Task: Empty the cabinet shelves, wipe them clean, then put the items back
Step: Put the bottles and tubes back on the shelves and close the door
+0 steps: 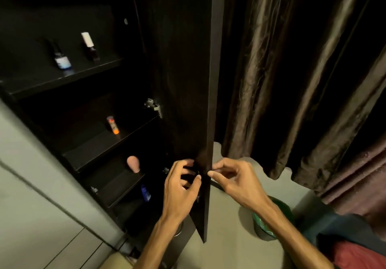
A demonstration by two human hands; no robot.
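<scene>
The tall dark cabinet stands with its door [188,80] swung open, edge toward me. My left hand [179,191] is on the door's inner side, fingers curled round a dark fitting [189,173] there. My right hand [234,179] is on the outer side, thumb and forefinger pinching the door's front edge. On the top shelf [62,80] stand a small dark bottle [61,58] and a white-capped bottle [89,47]. An orange-tipped tube [113,125] stands on the second shelf, a pink sponge-like item [133,164] on the third, a blue tube [145,192] lower down.
A brown curtain [292,80] hangs right of the door. A green-lined bin [271,220] sits on the pale floor below my right forearm. Red and dark fabric [355,252] lies at the bottom right. A pale wall [31,185] borders the cabinet's left.
</scene>
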